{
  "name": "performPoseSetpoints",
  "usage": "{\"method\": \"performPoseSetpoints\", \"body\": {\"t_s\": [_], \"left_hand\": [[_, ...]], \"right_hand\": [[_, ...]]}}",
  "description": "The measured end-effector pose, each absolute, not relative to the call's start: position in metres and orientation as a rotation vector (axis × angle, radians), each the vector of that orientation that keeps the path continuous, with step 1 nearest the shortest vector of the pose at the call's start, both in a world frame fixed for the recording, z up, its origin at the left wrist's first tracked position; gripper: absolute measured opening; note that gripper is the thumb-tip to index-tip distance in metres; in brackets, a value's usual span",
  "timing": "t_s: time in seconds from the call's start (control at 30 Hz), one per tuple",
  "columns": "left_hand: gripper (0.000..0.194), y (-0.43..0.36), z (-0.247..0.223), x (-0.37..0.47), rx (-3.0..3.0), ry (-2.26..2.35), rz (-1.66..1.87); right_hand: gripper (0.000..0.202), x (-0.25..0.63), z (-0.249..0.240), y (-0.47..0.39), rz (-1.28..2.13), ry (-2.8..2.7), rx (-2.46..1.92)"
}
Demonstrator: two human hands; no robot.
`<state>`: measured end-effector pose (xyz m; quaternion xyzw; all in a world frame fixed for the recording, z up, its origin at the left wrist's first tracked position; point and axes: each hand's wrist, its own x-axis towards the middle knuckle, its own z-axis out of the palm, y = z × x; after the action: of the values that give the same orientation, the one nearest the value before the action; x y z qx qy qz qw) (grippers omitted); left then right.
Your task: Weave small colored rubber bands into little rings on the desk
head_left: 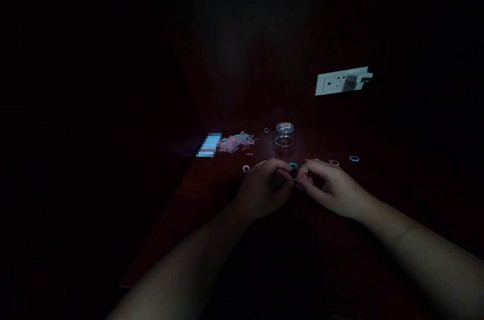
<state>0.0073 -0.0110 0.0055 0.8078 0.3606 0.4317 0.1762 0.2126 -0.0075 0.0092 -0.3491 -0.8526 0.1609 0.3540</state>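
My left hand (pixel 266 186) and my right hand (pixel 330 186) meet over the dark red table, fingertips close together in a pinch. A thin pale strand, seemingly a small elastic hair tie (pixel 295 179), stretches between the fingertips; the fingers hide most of it. Just beyond them lies a green hair tie (pixel 293 165). A pink hair tie (pixel 246 169) rests left of my left hand. Past my right hand are an orange-pink hair tie (pixel 334 163) and a blue one (pixel 354 158).
A heap of colourful hair ties (pixel 237 142) lies beside a lit, blurred phone (pixel 209 145) at the table's left edge. A clear lidded jar (pixel 284 136) stands behind my hands, near a single pale ring (pixel 266 130). A wall socket (pixel 342 81) holds a plug. The surroundings are very dark.
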Motion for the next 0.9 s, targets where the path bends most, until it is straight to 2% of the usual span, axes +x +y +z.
{"method": "performPoseSetpoints", "body": {"t_s": [0.43,0.63,0.9], "left_hand": [[0.021,-0.0078,0.0043,0.0065,2.365,1.027,1.116],[0.009,-0.0058,0.0053,0.0065,2.408,1.020,1.034],[0.005,-0.0059,0.0058,0.0090,2.423,1.043,0.995]], "right_hand": [[0.008,0.2137,0.0090,-0.0083,0.468,-2.201,-0.907],[0.008,0.2156,0.0069,-0.0072,0.436,-2.231,-0.915],[0.012,0.2178,0.0042,-0.0044,0.452,-2.242,-0.925]]}}
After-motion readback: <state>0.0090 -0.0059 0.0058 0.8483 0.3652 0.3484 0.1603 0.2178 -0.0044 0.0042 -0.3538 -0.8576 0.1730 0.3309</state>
